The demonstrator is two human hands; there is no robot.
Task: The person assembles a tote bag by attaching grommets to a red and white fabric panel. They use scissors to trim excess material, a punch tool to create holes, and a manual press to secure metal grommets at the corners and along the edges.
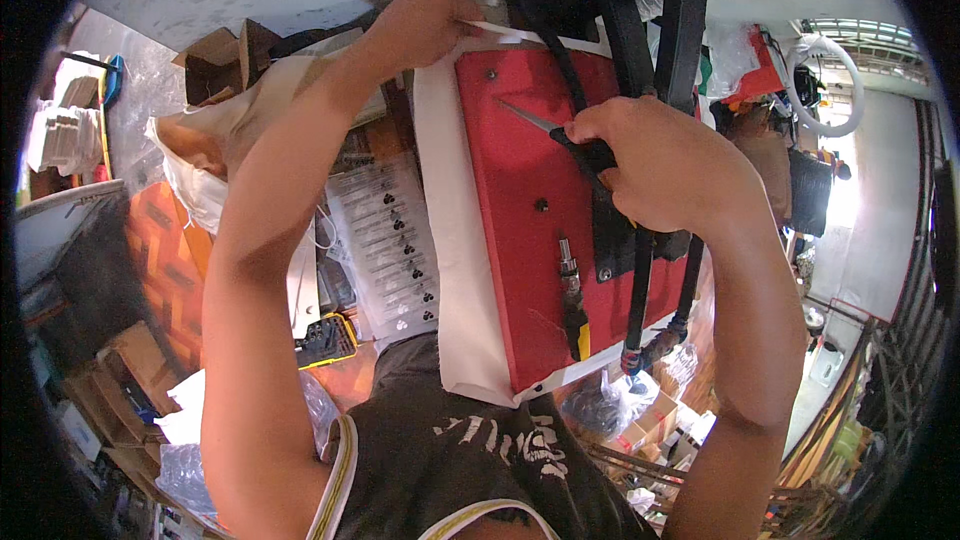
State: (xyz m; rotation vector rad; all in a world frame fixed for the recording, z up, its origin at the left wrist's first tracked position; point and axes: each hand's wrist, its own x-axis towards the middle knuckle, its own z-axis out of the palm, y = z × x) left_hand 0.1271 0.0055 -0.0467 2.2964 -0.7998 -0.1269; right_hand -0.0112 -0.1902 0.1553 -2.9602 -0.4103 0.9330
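Note:
A red panel (510,180), edged by off-white sheet material (455,260), lies before me. At its far left corner my left hand (432,22) is closed, pinching the edge of that off-white material. My right hand (670,155) is closed around the black handles of a pair of scissors (530,116). Their pointed metal blades lie over the panel, aimed at its far left, and look nearly together. A screwdriver (572,295) with a black and yellow handle rests on the panel's near part. My right hand partly hides a black plate (612,240) fixed to the panel.
A black metal frame (687,25) rises over the panel's far right, with black bars running toward me. Left are clear plastic packets (385,230), a tool case (328,340) and an open cardboard box (232,60). Plastic bags (605,405) lie below the near right edge.

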